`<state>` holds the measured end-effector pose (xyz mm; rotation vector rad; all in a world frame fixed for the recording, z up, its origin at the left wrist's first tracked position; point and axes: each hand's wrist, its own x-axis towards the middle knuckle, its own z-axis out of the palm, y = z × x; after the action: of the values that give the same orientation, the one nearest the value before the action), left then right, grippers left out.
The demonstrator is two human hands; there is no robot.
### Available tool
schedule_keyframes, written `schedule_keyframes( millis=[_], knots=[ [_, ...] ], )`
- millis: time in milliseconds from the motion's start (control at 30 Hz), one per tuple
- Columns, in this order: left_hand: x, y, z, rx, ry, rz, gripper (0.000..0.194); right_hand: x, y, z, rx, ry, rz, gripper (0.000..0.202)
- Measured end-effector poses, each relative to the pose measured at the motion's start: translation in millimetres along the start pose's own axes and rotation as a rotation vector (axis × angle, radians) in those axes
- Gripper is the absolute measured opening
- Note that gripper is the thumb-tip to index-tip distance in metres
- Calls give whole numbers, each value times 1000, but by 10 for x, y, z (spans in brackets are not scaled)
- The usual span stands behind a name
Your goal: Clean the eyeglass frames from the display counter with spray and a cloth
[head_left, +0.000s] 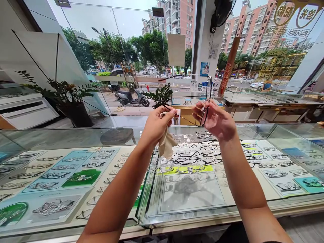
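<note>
A pair of dark-framed eyeglasses (204,117) is held up above the glass display counter. My right hand (218,119) is closed on the front of the frame, with thumb and fingers around the rim and one lens facing sideways. One temple arm stretches leftward to my left hand (162,121), which pinches it near its end. A beige cleaning cloth (167,145) is bunched in the same left hand and hangs below it. The other temple arm rises above my right fingers.
Beneath my hands, the glass display case (189,211) holds rows of eyeglasses (187,159) on white, blue and green panels. Potted plants (79,113) stand beyond it at the left and middle. A second counter (253,99) is at the back right, near the windows.
</note>
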<state>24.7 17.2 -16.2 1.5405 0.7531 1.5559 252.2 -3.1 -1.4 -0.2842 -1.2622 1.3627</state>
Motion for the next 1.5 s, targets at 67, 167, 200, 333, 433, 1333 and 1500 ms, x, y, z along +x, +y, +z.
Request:
schedule_keyframes(
  millis=[67,167,200,333,433,1333,1500],
  knots=[
    [29,-44,-13,-35,12,-45,43,7,-11,-15,30,49,-44,18],
    [45,-84,-28,-50,3,-76,44,20,-11,-28,63,104,-95,16],
    [45,-89,-31,-45,-7,-75,44,23,-9,-31,61,115,-112,15],
    [43,-73,-50,54,-22,19,36,14,-19,-50,50,137,-163,13],
    [51,-33,-77,166,33,125,34,-8,-54,-69,54,152,-199,12],
    [-244,321,-13,92,-581,298,15,-45,-70,62,-68,161,-114,23],
    [-255,232,-32,-123,-883,-9,35,-54,-59,81,-90,162,-109,20]
  ],
)
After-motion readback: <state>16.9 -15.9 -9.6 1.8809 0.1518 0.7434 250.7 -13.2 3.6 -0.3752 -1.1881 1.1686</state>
